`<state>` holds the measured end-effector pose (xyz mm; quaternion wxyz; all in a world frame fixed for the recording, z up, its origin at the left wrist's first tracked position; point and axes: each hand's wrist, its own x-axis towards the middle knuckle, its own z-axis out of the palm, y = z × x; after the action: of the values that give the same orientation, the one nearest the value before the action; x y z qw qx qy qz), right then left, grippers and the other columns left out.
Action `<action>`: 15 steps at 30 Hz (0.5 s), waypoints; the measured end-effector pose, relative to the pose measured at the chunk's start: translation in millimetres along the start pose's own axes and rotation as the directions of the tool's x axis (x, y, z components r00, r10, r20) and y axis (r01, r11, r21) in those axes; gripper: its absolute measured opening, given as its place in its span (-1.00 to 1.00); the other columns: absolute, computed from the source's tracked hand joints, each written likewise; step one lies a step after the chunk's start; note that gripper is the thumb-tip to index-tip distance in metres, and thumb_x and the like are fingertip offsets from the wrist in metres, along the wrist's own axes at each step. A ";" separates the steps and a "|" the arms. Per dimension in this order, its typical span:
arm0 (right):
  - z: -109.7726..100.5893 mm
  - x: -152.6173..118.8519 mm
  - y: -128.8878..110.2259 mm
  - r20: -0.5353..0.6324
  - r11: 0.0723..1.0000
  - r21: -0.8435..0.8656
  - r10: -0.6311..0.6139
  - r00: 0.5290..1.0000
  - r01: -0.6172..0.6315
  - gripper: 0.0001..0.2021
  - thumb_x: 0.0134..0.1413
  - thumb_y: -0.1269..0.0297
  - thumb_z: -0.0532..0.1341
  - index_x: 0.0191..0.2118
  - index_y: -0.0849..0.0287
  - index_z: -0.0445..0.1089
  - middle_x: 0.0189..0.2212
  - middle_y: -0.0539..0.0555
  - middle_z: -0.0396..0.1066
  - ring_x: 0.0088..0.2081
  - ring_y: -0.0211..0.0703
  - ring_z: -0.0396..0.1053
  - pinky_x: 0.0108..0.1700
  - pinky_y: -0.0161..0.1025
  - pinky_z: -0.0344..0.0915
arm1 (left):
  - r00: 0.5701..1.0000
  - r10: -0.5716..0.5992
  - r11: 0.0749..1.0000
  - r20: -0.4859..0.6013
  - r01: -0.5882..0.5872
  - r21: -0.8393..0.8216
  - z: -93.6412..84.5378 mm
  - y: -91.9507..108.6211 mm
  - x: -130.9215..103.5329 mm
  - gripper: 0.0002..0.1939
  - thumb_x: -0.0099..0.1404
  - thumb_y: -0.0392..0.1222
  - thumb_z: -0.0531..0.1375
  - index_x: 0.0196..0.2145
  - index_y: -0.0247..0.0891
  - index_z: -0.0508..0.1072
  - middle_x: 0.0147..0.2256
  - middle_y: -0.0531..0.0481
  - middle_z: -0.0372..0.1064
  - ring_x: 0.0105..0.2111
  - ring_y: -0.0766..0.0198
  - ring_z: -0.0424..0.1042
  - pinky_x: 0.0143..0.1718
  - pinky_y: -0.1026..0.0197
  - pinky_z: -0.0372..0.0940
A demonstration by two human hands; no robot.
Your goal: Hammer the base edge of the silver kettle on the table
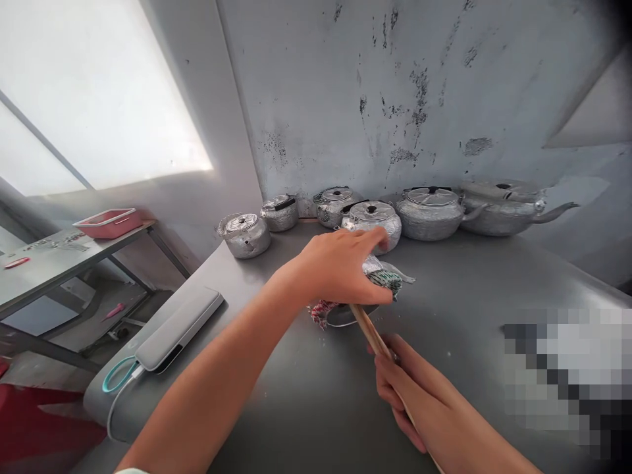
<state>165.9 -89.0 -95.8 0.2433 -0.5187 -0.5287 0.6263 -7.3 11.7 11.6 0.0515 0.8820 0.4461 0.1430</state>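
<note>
My right hand is wrapped around a long wooden stick, which slants up and away toward my left hand. My left hand curves over a bundle of mesh scourers, its thumb along the near side and its fingers bent over the far side. Green-white and silver mesh shows between thumb and fingers, and a red-white piece pokes out below the palm. Beneath them lies a dark round shape with a thin shiny rim, mostly hidden. Where the stick's far end meets the bundle is covered by my hand.
Several dented metal kettles line the wall, one just beyond my left hand. A grey power bank with cables lies on the grey table at left. A pink basket sits on another table. A blurred patch covers the right side.
</note>
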 end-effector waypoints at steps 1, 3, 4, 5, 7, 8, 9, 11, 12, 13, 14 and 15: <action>1.1 -0.1 -0.6 0.021 0.999 0.037 0.019 1.000 -0.020 -0.65 0.45 -0.07 -0.08 -0.24 0.05 0.19 -0.41 -0.11 0.05 -0.45 -0.25 -0.02 -0.45 -0.32 0.06 | 1.000 0.015 1.000 0.006 -0.015 0.014 0.8 1.0 1.0 -0.43 0.20 0.11 0.25 0.14 -0.03 0.39 0.02 0.00 0.47 0.01 -0.03 0.43 0.02 -0.05 0.32; 2.9 -0.4 -2.2 0.056 0.996 0.071 0.056 0.997 -0.060 -0.65 0.45 -0.09 -0.07 -0.23 0.06 0.18 -0.43 -0.13 0.03 -0.47 -0.27 -0.06 -0.47 -0.32 0.02 | 0.999 0.024 0.999 0.027 -0.025 0.024 1.7 2.0 0.8 -0.48 0.27 0.24 0.20 0.12 0.04 0.46 0.09 0.04 0.44 0.10 -0.02 0.39 0.08 -0.03 0.28; 3.5 -0.5 -2.9 0.065 0.995 0.069 0.070 0.995 -0.075 -0.65 0.45 -0.09 -0.08 -0.23 0.06 0.18 -0.45 -0.14 0.02 -0.48 -0.28 -0.08 -0.48 -0.32 0.00 | 0.999 0.019 1.000 0.033 -0.019 0.019 1.9 2.1 0.1 -0.48 0.29 0.31 0.17 0.08 0.05 0.51 0.10 0.05 0.44 0.11 -0.01 0.39 0.09 -0.02 0.28; 4.0 -0.5 -3.6 0.068 0.995 0.060 0.081 0.994 -0.085 -0.64 0.45 -0.09 -0.09 -0.23 0.06 0.18 -0.46 -0.15 0.01 -0.50 -0.29 -0.09 -0.49 -0.32 -0.01 | 0.999 0.012 1.000 0.030 -0.013 0.010 2.1 2.2 -0.6 -0.47 0.29 0.37 0.15 0.03 0.04 0.55 0.10 0.07 0.45 0.11 0.00 0.39 0.08 -0.01 0.29; 4.8 -0.3 -4.8 0.054 0.995 0.048 0.081 0.995 -0.084 -0.62 0.45 -0.11 -0.12 -0.20 0.07 0.18 -0.49 -0.16 0.01 -0.51 -0.30 -0.09 -0.51 -0.32 -0.01 | 1.000 0.003 1.000 0.004 -0.003 -0.007 2.8 2.2 -1.5 -0.45 0.29 0.42 0.13 -0.02 0.05 0.59 0.10 0.12 0.47 0.11 0.03 0.40 0.07 0.01 0.30; 5.2 -0.1 -5.5 0.038 0.995 0.052 0.080 0.996 -0.082 -0.61 0.44 -0.13 -0.13 -0.17 0.06 0.18 -0.50 -0.17 0.01 -0.52 -0.30 -0.08 -0.51 -0.31 -0.01 | 1.000 0.001 1.000 -0.007 -0.001 -0.009 3.2 2.2 -1.6 -0.47 0.29 0.40 0.14 -0.02 0.05 0.59 0.09 0.13 0.48 0.11 0.04 0.41 0.07 0.02 0.30; 5.4 0.1 -6.5 0.022 0.994 0.058 0.086 0.996 -0.088 -0.60 0.43 -0.16 -0.13 -0.13 0.06 0.17 -0.50 -0.18 0.01 -0.53 -0.30 -0.08 -0.52 -0.31 -0.02 | 1.000 -0.002 1.000 -0.014 0.002 -0.007 3.8 2.4 -1.5 -0.49 0.30 0.38 0.14 -0.03 0.05 0.59 0.08 0.15 0.49 0.10 0.05 0.42 0.07 0.03 0.30; 5.5 -0.1 -9.5 0.001 0.992 0.050 0.118 0.993 -0.118 -0.58 0.41 -0.19 -0.14 -0.07 0.07 0.16 -0.51 -0.18 0.02 -0.56 -0.31 -0.08 -0.54 -0.31 -0.03 | 1.000 -0.005 1.000 -0.022 0.005 -0.003 5.0 2.7 -1.0 -0.54 0.31 0.32 0.16 -0.04 0.05 0.60 0.06 0.17 0.52 0.09 0.07 0.43 0.09 0.03 0.29; 5.4 -0.5 -11.5 -0.001 0.990 0.039 0.133 0.991 -0.133 -0.57 0.41 -0.19 -0.14 -0.06 0.08 0.16 -0.51 -0.18 0.03 -0.57 -0.32 -0.08 -0.54 -0.31 -0.02 | 1.000 -0.004 1.000 -0.025 0.004 -0.004 5.5 2.8 -0.6 -0.55 0.31 0.31 0.16 -0.05 0.04 0.60 0.05 0.18 0.53 0.09 0.08 0.43 0.10 0.03 0.29; 5.3 -1.1 -13.5 -0.007 0.990 0.027 0.140 0.990 -0.140 -0.58 0.41 -0.18 -0.14 -0.05 0.08 0.15 -0.52 -0.18 0.03 -0.57 -0.31 -0.07 -0.54 -0.32 -0.01 | 1.000 -0.004 1.000 -0.029 0.004 -0.007 5.9 2.8 -0.3 -0.56 0.31 0.29 0.17 -0.05 0.04 0.61 0.04 0.18 0.53 0.08 0.08 0.44 0.11 0.02 0.28; 5.2 -1.9 -15.4 -0.013 0.990 0.019 0.143 0.990 -0.143 -0.59 0.41 -0.15 -0.15 -0.05 0.08 0.15 -0.52 -0.18 0.03 -0.56 -0.31 -0.06 -0.54 -0.32 0.01 | 0.999 -0.003 1.000 -0.033 0.002 -0.010 6.2 2.8 -0.1 -0.56 0.30 0.29 0.17 -0.06 0.03 0.61 0.04 0.18 0.53 0.07 0.09 0.44 0.11 0.00 0.29; 5.1 -2.6 -16.9 -0.022 0.989 0.016 0.146 0.989 -0.146 -0.61 0.42 -0.13 -0.15 -0.06 0.08 0.16 -0.51 -0.17 0.04 -0.55 -0.30 -0.05 -0.53 -0.33 0.02 | 0.999 0.000 1.000 -0.036 0.000 -0.012 6.4 2.7 0.1 -0.56 0.30 0.29 0.17 -0.06 0.03 0.61 0.03 0.18 0.54 0.06 0.09 0.45 0.10 0.00 0.29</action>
<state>158.1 -87.9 -79.8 0.2066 -0.5614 -0.4822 0.6400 -3.3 10.4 6.1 0.0489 0.8790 0.4461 0.1614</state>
